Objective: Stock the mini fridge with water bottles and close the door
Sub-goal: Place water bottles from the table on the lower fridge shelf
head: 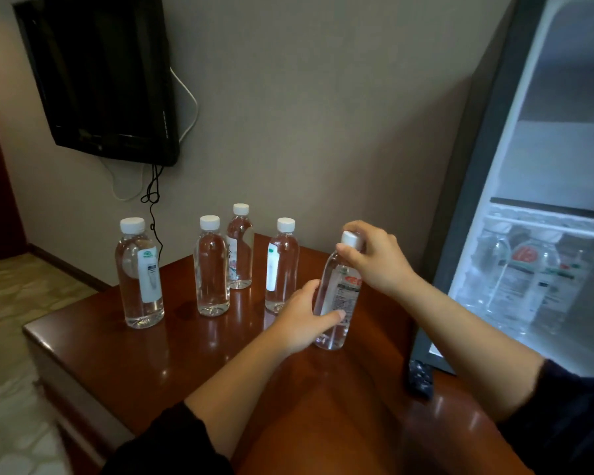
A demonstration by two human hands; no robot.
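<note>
A clear water bottle [338,293] with a white cap and red-marked label stands slightly tilted on the wooden table [144,365]. My left hand [304,318] wraps around its lower body. My right hand [374,257] grips its cap and neck from above. Several more capped water bottles [210,269] stand upright in a loose row behind and to the left. The mini fridge [542,186] stands open at the right, and bottles [525,279] show behind the rail of its lower shelf.
A black television [100,77] hangs on the wall with cables [153,204] dangling behind the bottles. A small dark object [420,377] lies on the table by the fridge's bottom corner. The table's left edge drops to a patterned floor [18,303].
</note>
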